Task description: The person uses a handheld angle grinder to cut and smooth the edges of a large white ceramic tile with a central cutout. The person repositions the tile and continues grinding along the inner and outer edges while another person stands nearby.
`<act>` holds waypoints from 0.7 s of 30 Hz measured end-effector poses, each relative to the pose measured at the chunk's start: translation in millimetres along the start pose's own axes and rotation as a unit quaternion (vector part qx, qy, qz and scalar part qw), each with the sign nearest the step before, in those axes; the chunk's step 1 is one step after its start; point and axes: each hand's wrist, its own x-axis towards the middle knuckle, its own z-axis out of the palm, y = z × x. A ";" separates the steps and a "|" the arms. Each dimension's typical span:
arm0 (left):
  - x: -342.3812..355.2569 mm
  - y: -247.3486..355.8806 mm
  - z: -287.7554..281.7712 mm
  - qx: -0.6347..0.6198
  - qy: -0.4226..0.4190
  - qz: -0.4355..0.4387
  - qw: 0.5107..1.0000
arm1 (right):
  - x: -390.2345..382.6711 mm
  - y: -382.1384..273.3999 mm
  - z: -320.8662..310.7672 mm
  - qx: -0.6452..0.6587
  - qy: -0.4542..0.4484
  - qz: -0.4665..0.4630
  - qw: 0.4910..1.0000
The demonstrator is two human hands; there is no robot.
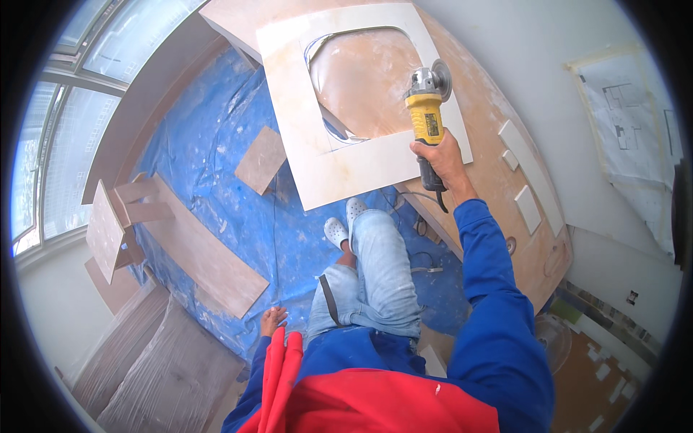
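Note:
My right hand [440, 155] grips a yellow and black angle grinder [424, 115], its grey head and disc raised over the right side of a white panel [285, 101]. This panel lies on a pale wooden worktable [469, 79] and has a large rounded-square opening with pencil or pen lines around it. Whether the disc touches the panel I cannot tell. My left hand [274, 321] hangs low beside my leg, open with loosely curled fingers and nothing visible in them.
Blue sheeting [188, 144] covers the floor, with a loose board [260, 159], a long board [209, 252] and a wooden assembly [108, 231]. Small white offcuts [527, 209] lie on the table; cords run below. Windows [79, 159] are left, a taped drawing [621, 137] right, wrapped sheets [166, 353] lower left.

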 end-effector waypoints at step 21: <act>80.6 626.6 208.0 0.380 0.009 0.511 0.771 | -25.4 17.5 83.5 0.092 0.213 0.094 0.968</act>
